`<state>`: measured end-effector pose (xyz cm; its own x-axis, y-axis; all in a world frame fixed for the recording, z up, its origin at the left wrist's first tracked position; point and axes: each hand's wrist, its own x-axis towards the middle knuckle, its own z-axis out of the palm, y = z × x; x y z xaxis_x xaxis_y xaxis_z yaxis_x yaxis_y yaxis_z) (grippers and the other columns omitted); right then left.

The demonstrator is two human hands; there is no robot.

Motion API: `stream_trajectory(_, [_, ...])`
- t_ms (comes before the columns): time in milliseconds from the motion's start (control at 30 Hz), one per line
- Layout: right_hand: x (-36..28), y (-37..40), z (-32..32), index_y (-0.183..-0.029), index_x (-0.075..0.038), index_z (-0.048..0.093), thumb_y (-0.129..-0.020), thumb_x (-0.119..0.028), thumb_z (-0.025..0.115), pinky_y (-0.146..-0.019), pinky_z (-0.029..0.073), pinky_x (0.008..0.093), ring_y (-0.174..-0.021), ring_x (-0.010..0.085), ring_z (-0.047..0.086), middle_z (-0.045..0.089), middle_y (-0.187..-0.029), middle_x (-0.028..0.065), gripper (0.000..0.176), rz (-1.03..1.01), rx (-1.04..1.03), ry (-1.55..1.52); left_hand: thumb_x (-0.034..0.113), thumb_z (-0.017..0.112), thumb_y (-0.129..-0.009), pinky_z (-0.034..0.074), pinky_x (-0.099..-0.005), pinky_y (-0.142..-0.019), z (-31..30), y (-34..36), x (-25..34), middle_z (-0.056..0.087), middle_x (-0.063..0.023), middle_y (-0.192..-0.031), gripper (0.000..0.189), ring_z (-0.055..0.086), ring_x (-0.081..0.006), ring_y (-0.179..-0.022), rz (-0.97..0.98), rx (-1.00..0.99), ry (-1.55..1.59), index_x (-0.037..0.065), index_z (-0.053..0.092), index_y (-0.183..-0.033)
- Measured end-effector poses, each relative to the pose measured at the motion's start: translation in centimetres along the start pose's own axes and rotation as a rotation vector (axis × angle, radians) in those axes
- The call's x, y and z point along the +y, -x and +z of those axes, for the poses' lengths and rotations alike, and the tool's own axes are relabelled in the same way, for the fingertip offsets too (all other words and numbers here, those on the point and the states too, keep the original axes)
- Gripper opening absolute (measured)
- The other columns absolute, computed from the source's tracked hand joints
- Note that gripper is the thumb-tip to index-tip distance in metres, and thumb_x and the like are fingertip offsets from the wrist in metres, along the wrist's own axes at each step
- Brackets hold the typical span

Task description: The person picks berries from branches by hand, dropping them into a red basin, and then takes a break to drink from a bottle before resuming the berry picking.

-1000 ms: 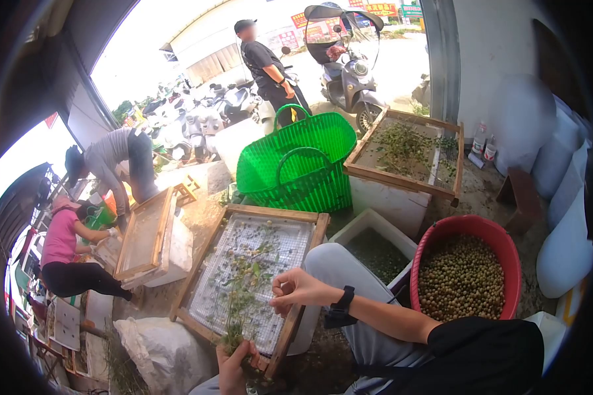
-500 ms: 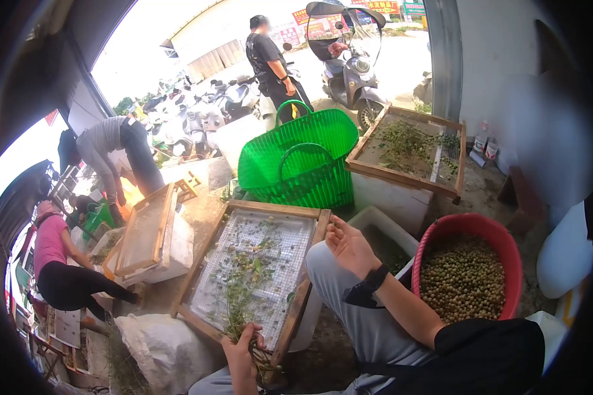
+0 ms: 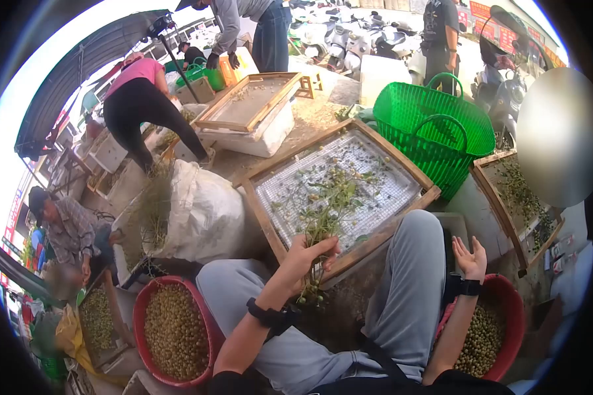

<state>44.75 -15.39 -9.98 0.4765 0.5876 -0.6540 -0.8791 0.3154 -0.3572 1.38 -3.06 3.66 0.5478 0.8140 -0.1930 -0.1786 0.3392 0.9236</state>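
My left hand (image 3: 303, 261) is closed around the stems of a leafy plant bunch (image 3: 329, 201). The bunch lies over a wood-framed mesh screen (image 3: 402, 161), and a few stem ends with small round fruits hang below my fist. Leaves and fruits are scattered across the mesh. On the other side of my raised knee, my right hand (image 3: 470, 259) is held palm up with fingers apart and nothing in it. Just below its wrist stands a red tub (image 3: 510, 316) of small round greenish fruits, partly hidden by my forearm.
Another red tub (image 3: 207, 329) of fruits stands by my left leg. A white sack (image 3: 204, 207) is left of the screen, a green basket (image 3: 471, 158) behind it. Other framed screens (image 3: 234, 125) rest on boxes. Several people are around, one in a pink top (image 3: 135, 82).
The view has swung left, bringing the left tub and a seated person into sight. My right hand has moved away from the screen's edge and its fingers have spread. My left hand keeps its hold.
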Motion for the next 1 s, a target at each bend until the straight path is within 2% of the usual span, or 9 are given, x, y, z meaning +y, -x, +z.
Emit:
stream_trajectory(67, [0.2, 1.4, 0.7, -0.124, -0.008, 0.056, -0.095, -0.02, 0.059, -0.089, 0.051, 0.0344, -0.104, 0.018, 0.062, 0.065, -0.108, 0.0054, 0.031, -0.177, -0.212, 0.048, 0.018, 0.06, -0.094, 0.042, -0.0256, -0.054, -0.7, -0.2, 0.0, 0.054, -0.0032, -0.065, 0.023, 0.05, -0.0113, -0.054, 0.005, -0.062, 0.075, 0.0, 0.059, -0.08])
stream_trajectory(100, [0.0, 1.2, 0.7, -0.122, -0.009, 0.06, -0.098, -0.018, 0.056, -0.085, 0.051, 0.0318, -0.093, 0.0138, 0.064, 0.067, -0.087, -0.0022, 0.026, -0.196, -0.319, 0.1, 0.021, 0.061, -0.094, 0.043, -0.0261, -0.054, -1.2, -0.4, -0.3, 0.056, -0.0024, -0.067, 0.024, 0.05, -0.0102, -0.054, 0.008, -0.116, 0.133, 0.001, 0.06, -0.08])
stream_trajectory(200, [4.0, 9.2, 8.7, -0.083, -0.007, 0.062, -0.1, -0.024, 0.051, -0.067, 0.045, 0.0299, -0.069, 0.0119, 0.057, 0.044, -0.053, -0.0015, 0.026, -0.243, -0.887, 0.224, 0.016, 0.059, -0.092, 0.042, -0.0273, -0.051, -1.4, -0.4, 0.3, 0.055, -0.0046, -0.068, 0.022, 0.048, -0.0116, -0.052, 0.034, -0.168, 0.189, 0.001, 0.056, -0.077])
stream_trajectory(233, [7.4, 13.4, 12.3, -0.068, -0.008, 0.054, -0.101, -0.025, 0.05, -0.061, 0.042, 0.0306, -0.058, 0.0114, 0.051, 0.034, -0.047, -0.001, 0.037, -0.406, -0.723, 0.316, 0.014, 0.058, -0.091, 0.042, -0.0278, -0.05, -1.7, -0.4, 0.2, 0.055, -0.0056, -0.068, 0.02, 0.049, -0.0124, -0.052, 0.039, -0.191, 0.205, 0.0, 0.056, -0.077])
stream_trajectory(333, [13.3, 16.5, 16.7, -0.086, 0.001, 0.067, -0.099, -0.023, 0.054, -0.063, 0.049, 0.0266, -0.063, 0.0116, 0.06, 0.066, -0.074, 0.0055, 0.03, -0.374, -1.033, 0.927, 0.012, 0.057, -0.089, 0.042, -0.0286, -0.05, -2.3, -0.5, 0.1, 0.056, -0.0079, -0.069, 0.017, 0.05, -0.0145, -0.052, 0.022, -0.244, 0.265, -0.002, 0.057, -0.078])
stream_trajectory(400, [17.5, 15.5, 17.4, -0.094, 0.004, 0.067, -0.099, -0.028, 0.054, -0.066, 0.049, 0.0226, -0.071, 0.0101, 0.063, 0.068, -0.082, 0.0051, 0.034, -0.249, -1.21, 1.13, 0.011, 0.056, -0.089, 0.042, -0.029, -0.05, -2.2, -0.6, 0.1, 0.057, -0.0089, -0.07, 0.016, 0.05, -0.0154, -0.052, 0.028, -0.194, 0.246, -0.002, 0.057, -0.081])
stream_trajectory(700, [21.0, 11.6, 14.2, -0.125, 0.0, 0.056, -0.102, -0.032, 0.044, -0.071, 0.053, 0.0269, -0.076, 0.013, 0.066, 0.069, -0.099, 0.0103, 0.041, 0.2, -1.069, 0.603, 0.01, 0.051, -0.09, 0.047, -0.0318, -0.055, -0.8, 0.1, -0.1, 0.06, -0.0139, -0.074, 0.018, 0.056, -0.0206, -0.057, -0.04, -0.287, 0.28, -0.006, 0.057, -0.09])
stream_trajectory(867, [19.7, 10.3, 13.7, -0.14, -0.004, 0.04, -0.099, -0.036, 0.048, -0.08, 0.051, 0.0266, -0.083, 0.0135, 0.06, 0.059, -0.121, 0.0155, 0.052, 0.258, -1.064, 0.378, 0.013, 0.049, -0.086, 0.053, -0.0344, -0.07, -0.4, -1.0, -1.1, 0.058, -0.0246, -0.099, 0.031, 0.061, -0.0361, -0.092, -0.067, -0.44, 0.295, -0.013, 0.055, -0.099])
stream_trajectory(1000, [19.7, 10.1, 13.5, -0.13, -0.004, 0.048, -0.098, -0.031, 0.054, -0.076, 0.054, 0.0287, -0.076, 0.0136, 0.062, 0.063, -0.116, 0.016, 0.042, 0.299, -0.941, 0.291, 0.017, 0.049, -0.085, 0.051, -0.0351, -0.077, 0.4, -0.9, -1.0, 0.058, -0.0234, -0.098, 0.027, 0.056, -0.0374, -0.107, -0.064, -0.373, 0.194, -0.007, 0.057, -0.075])
